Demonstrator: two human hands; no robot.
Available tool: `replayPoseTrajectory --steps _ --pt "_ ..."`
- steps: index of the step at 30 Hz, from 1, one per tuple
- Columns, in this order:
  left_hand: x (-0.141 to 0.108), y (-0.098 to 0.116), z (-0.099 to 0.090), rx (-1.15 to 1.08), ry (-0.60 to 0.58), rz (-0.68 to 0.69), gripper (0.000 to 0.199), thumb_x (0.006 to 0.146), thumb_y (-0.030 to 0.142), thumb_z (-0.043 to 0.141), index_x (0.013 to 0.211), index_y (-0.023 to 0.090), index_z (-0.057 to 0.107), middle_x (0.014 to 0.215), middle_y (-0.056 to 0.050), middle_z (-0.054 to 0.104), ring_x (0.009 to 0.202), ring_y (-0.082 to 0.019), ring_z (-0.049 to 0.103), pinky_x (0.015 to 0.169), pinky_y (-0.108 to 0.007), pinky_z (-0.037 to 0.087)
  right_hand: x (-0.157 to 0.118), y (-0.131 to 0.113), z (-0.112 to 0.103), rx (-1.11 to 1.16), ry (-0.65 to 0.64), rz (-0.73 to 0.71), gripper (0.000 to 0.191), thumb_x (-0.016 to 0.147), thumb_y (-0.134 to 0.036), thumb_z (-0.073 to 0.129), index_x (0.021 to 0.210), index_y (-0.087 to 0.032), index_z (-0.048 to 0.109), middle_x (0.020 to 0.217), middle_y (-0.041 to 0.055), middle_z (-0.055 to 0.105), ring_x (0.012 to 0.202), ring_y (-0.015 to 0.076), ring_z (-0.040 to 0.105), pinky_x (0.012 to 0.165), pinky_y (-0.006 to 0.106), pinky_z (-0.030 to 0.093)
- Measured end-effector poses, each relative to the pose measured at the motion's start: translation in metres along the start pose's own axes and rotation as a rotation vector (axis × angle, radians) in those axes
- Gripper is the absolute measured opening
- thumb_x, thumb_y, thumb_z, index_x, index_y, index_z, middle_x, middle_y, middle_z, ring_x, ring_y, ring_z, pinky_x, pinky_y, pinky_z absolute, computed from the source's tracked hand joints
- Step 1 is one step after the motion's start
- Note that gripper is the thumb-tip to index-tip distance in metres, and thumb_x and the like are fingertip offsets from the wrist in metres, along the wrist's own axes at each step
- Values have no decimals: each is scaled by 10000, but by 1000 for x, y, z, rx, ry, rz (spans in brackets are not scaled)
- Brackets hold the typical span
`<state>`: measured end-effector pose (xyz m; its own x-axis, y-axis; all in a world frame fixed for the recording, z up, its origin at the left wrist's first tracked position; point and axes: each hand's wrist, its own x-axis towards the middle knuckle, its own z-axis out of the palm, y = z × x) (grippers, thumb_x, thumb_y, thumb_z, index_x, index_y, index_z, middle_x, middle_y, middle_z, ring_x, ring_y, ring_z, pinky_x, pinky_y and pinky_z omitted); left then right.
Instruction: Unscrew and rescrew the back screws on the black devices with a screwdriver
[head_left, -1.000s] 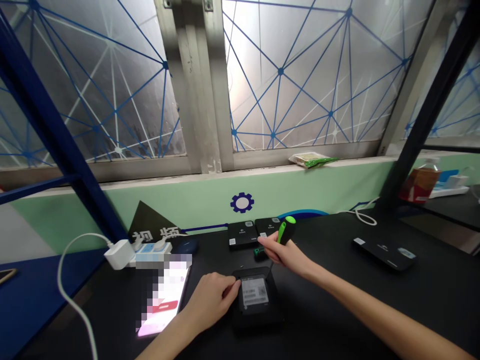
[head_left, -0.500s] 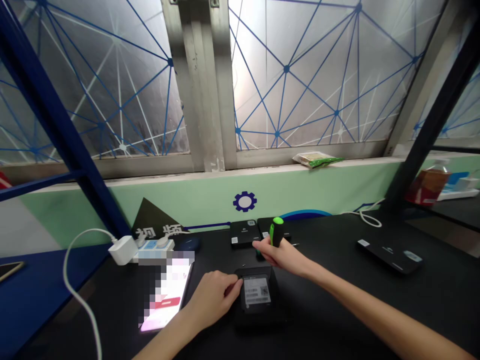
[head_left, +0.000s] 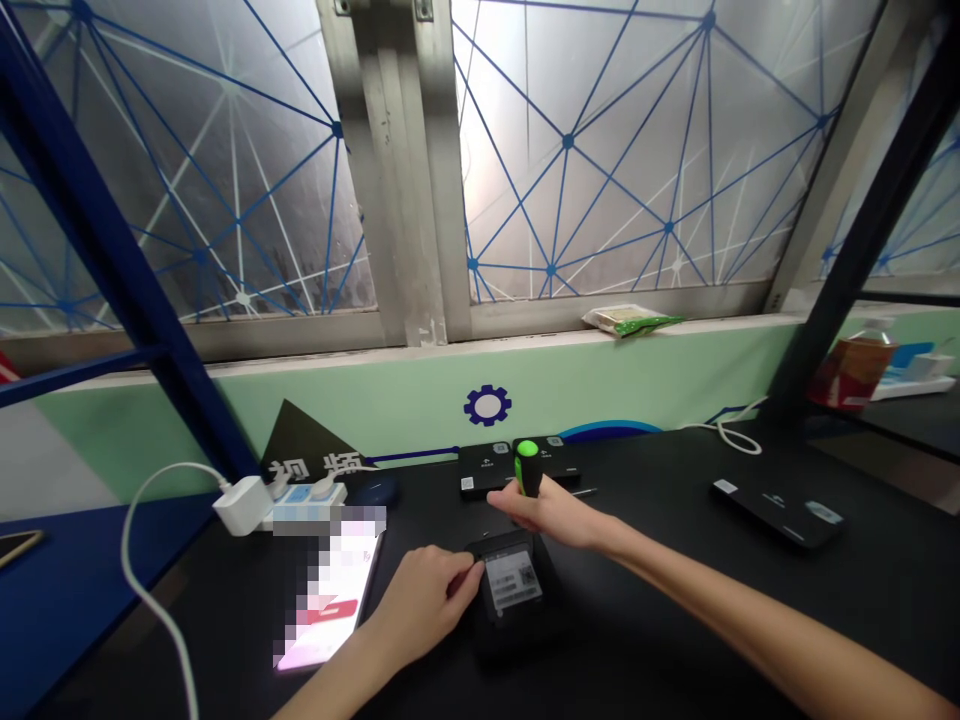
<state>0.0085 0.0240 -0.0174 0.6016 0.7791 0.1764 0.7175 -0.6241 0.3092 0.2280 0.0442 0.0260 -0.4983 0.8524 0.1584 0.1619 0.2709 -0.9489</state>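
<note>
My right hand [head_left: 553,512] is closed around the black-and-green handle of a screwdriver [head_left: 529,470], held nearly upright. Its lower end is hidden by the hand, above the far edge of a flat black device [head_left: 514,583]. This device has a white printed label with a square code on top. My left hand [head_left: 431,597] lies at the device's left side, fingers curled, with thumb and forefinger pressed on its left edge. Just beyond the device is a tiny piece [head_left: 486,533], too small to name.
Behind my right hand stand two black boxes [head_left: 480,472]; a thin metal rod [head_left: 585,491] lies beside them. Another black box [head_left: 776,512] is to the right. On the left are a lit phone [head_left: 337,600], a power strip [head_left: 307,497], a charger [head_left: 244,503] and its white cable [head_left: 150,595].
My right hand and the screwdriver have shifted left and slightly nearer, over the device's far edge. The device looks slightly turned, while my left hand stays on its edge.
</note>
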Motion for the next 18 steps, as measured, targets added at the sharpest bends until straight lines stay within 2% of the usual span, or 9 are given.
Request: replayPoseTrajectory --steps 4,8,11,14,18 --pt "0 0 0 17 4 -16 423 994 313 402 597 191 322 519 32 448 476 -125 374 531 -296 166 2 -2 -6 59 -76 -11 528 933 -388 538 500 -205 299 477 -74 253 469 86 219 483 280 185" --pt "2 1 0 27 -6 -35 432 994 350 411 599 191 340 521 37 452 483 -124 383 531 -286 174 0 -9 -12 -20 -167 21 546 926 -420 551 486 -195 318 468 -74 274 462 78 224 479 277 185" --pt "3 2 -1 33 -17 -56 445 980 389 445 591 189 362 520 38 466 491 -125 408 536 -280 186 -3 -12 -14 -62 -184 25 549 925 -441 558 493 -185 337 481 -67 309 472 77 245 481 268 198" --pt "3 3 -1 44 -25 -73 448 964 409 471 584 190 381 521 33 480 503 -131 437 542 -282 190 -8 -8 -11 5 -122 -5 483 921 -436 579 552 -175 406 534 -56 370 509 83 310 498 249 237" --pt "4 4 -2 46 -32 -84 449 958 409 477 579 190 379 524 28 485 511 -135 459 540 -285 188 -16 6 0 92 83 -54 342 829 -449 720 760 -180 521 611 -62 414 548 92 370 514 229 287"
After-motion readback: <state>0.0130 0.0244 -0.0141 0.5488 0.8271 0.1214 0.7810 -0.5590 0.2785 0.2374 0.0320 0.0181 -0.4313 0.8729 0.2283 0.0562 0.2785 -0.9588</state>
